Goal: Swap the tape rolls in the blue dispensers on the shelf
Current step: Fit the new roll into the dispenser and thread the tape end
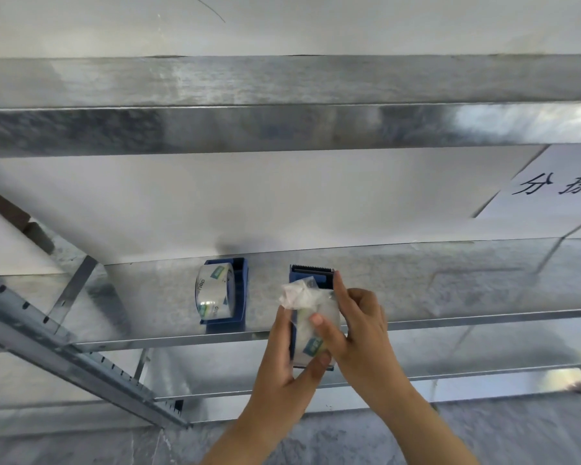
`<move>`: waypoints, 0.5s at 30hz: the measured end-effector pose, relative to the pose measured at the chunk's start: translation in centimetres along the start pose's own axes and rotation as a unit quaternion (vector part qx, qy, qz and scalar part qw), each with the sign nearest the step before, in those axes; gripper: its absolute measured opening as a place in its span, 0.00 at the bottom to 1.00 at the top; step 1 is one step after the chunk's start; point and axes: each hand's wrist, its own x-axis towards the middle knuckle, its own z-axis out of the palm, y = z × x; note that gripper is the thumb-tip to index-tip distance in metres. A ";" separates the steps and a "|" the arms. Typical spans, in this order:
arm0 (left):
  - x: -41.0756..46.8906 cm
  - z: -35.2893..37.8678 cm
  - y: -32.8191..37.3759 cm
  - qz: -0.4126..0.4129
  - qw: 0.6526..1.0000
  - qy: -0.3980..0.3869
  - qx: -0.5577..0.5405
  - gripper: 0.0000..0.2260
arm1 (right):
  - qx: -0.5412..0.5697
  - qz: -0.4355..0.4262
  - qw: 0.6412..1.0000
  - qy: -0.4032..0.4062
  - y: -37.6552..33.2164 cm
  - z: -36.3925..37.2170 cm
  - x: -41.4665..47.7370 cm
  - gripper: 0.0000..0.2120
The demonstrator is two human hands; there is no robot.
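Fingers (316, 319) of both hands are gripping one blue dispenser (311, 280) and its roll; the other dispenser (239, 297), left of it, is sitting untouched.

I see two blue tape dispensers on the galvanized metal shelf (450, 283). The left dispenser (240, 297) rests on the shelf near its front edge, unheld, with a roll of clear tape (213, 292) seated in it; the roll stands on edge and its green-and-white label faces me. The right dispenser (311, 280) sits just beside it, with its dark serrated cutter (312, 269) pointing toward the back wall. A second clear tape roll (311, 333), also carrying a green label, lies in this dispenser. A crumpled wad of clear tape (297, 293) sticks up from the roll's top, just below the cutter.
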 end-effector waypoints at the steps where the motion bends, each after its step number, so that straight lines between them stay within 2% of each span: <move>1: 0.0 0.1 -0.1 -0.001 1.000 0.000 -0.001 0.30 | 0.022 0.005 1.000 -0.002 0.1 0.0 0.0 0.46; 5: 0.0 0.3 -0.1 0.003 1.000 0.009 -0.012 0.34 | 0.111 0.005 0.991 -0.068 -0.2 -0.5 0.1 0.32; 9: -0.1 0.2 -0.1 -0.004 0.999 -0.001 -0.046 0.40 | 0.179 -0.010 0.982 -0.062 -0.2 -0.7 -0.1 0.28; 15: -0.3 0.1 0.2 -0.001 0.998 0.004 -0.059 0.40 | 0.218 -0.046 0.974 -0.037 -0.5 -0.6 -0.9 0.27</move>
